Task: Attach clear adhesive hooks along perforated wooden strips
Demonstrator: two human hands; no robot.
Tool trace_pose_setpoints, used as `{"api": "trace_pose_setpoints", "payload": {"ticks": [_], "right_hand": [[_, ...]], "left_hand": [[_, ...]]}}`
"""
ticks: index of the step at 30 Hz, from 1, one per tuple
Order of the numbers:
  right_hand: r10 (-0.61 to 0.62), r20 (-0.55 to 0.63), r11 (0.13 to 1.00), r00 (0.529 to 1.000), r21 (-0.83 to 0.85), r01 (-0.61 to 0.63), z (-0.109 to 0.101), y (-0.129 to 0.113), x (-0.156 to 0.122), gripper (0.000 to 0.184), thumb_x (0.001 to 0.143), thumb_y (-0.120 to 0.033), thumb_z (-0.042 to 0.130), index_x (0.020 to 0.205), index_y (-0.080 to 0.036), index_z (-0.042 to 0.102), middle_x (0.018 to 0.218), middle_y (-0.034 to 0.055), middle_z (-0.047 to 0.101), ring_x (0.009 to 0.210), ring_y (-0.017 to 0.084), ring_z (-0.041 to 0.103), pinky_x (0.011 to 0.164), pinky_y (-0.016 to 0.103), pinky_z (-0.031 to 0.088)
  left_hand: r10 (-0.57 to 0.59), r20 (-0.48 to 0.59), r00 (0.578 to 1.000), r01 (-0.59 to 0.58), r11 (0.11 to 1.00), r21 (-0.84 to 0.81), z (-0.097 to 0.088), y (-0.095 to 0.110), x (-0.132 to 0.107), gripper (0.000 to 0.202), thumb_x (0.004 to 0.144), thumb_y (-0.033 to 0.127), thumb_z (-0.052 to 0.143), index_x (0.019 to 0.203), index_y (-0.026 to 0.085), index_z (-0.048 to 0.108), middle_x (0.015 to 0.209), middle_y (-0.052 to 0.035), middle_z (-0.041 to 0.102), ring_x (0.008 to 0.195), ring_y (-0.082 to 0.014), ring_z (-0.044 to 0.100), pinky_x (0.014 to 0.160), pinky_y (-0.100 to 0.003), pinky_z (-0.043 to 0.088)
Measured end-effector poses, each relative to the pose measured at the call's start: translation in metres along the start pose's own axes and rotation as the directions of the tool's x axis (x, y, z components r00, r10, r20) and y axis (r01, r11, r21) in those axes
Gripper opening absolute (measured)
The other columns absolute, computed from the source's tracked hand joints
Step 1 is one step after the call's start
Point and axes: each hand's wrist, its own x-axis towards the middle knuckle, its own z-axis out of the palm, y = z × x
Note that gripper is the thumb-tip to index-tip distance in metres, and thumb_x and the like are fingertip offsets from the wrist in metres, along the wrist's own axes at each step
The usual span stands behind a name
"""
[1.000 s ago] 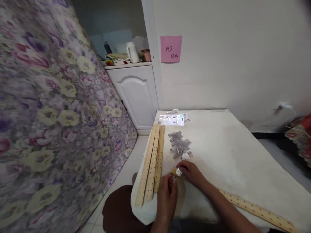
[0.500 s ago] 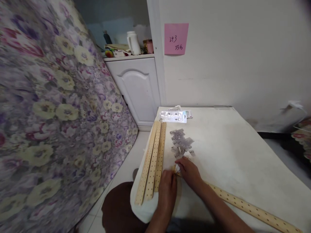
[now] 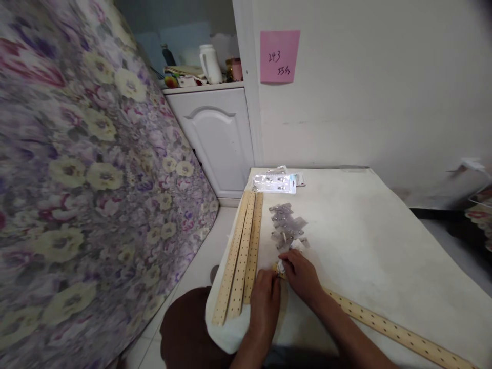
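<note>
A long wooden strip [image 3: 388, 327] with rows of small holes lies slantwise across the near side of the table, its left end between my hands. At that end, my left hand [image 3: 265, 297] is closed with its fingertips pinched together; what they hold is too small to make out. From the right, my right hand [image 3: 303, 275] bends over the strip, its fingers closed on a small white object [image 3: 281, 266]. Just beyond the fingers lies a crumpled white piece [image 3: 297, 246]. Farther back is a cluster of small clear packets [image 3: 286, 223] with metal parts inside.
Several similar perforated wooden strips [image 3: 242, 256] lie side by side along the left edge of the white-covered table [image 3: 365, 230]. A clear blister pack [image 3: 274, 183] rests near the wall. A floral curtain [image 3: 96, 205] hangs to the left, beside a white cabinet [image 3: 219, 138].
Both hands stay at the strip's end. My right fingers have shifted very slightly over the white object, and the camera view has moved a little.
</note>
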Motion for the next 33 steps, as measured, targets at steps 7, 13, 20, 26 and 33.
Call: {"api": "trace_pose_setpoints", "payload": {"ticks": [7,13,20,26,33], "right_hand": [[0.044,0.026,0.998,0.999,-0.040,-0.043,-0.0033,-0.0077,-0.0029,0.022,0.081,-0.026,0.053,0.101,-0.023,0.062,0.100,0.0037,0.063,0.084,0.018,0.061,0.076,0.028,0.045],[0.036,0.031,0.997,0.999,-0.066,-0.034,-0.0019,-0.0078,-0.0031,0.022,0.082,-0.027,0.053,0.102,-0.023,0.061,0.102,0.0032,0.063,0.085,0.018,0.061,0.076,0.028,0.044],[0.010,0.017,0.996,1.000,-0.085,-0.009,0.0006,-0.0070,-0.0049,0.023,0.082,-0.025,0.053,0.104,-0.024,0.060,0.103,0.0023,0.063,0.088,0.017,0.061,0.077,0.027,0.045],[0.027,0.040,0.995,0.999,-0.098,-0.023,0.0006,-0.0075,-0.0029,0.022,0.081,-0.025,0.054,0.101,-0.023,0.061,0.101,0.0028,0.063,0.087,0.018,0.062,0.076,0.028,0.046],[-0.014,0.020,0.996,1.000,-0.086,0.016,-0.0007,-0.0074,-0.0059,0.026,0.083,-0.025,0.052,0.108,-0.024,0.060,0.104,0.0035,0.063,0.091,0.019,0.062,0.081,0.030,0.046]], "left_hand": [[0.007,0.015,1.000,-0.007,1.000,0.017,0.0003,0.0005,-0.0002,0.014,0.088,0.021,0.044,0.080,0.021,0.055,0.081,-0.0029,0.055,0.077,-0.0178,0.054,0.070,-0.029,0.042],[0.006,0.025,1.000,-0.007,0.999,0.033,0.0011,-0.0012,0.0003,0.015,0.088,0.021,0.044,0.078,0.020,0.055,0.080,-0.0025,0.054,0.076,-0.0174,0.053,0.069,-0.029,0.041],[0.010,0.033,0.999,-0.012,0.998,0.055,0.0034,-0.0020,0.0021,0.016,0.088,0.020,0.042,0.078,0.020,0.054,0.079,-0.0024,0.054,0.076,-0.0174,0.053,0.068,-0.029,0.041],[0.018,0.031,0.999,-0.020,0.997,0.071,0.0032,-0.0025,0.0007,0.016,0.088,0.020,0.042,0.077,0.020,0.053,0.079,-0.0024,0.053,0.076,-0.0175,0.052,0.068,-0.030,0.040],[0.032,0.016,0.999,-0.033,0.997,0.076,0.0039,-0.0026,0.0004,0.016,0.088,0.019,0.041,0.076,0.020,0.052,0.079,-0.0021,0.053,0.076,-0.0171,0.052,0.068,-0.029,0.041]]}}
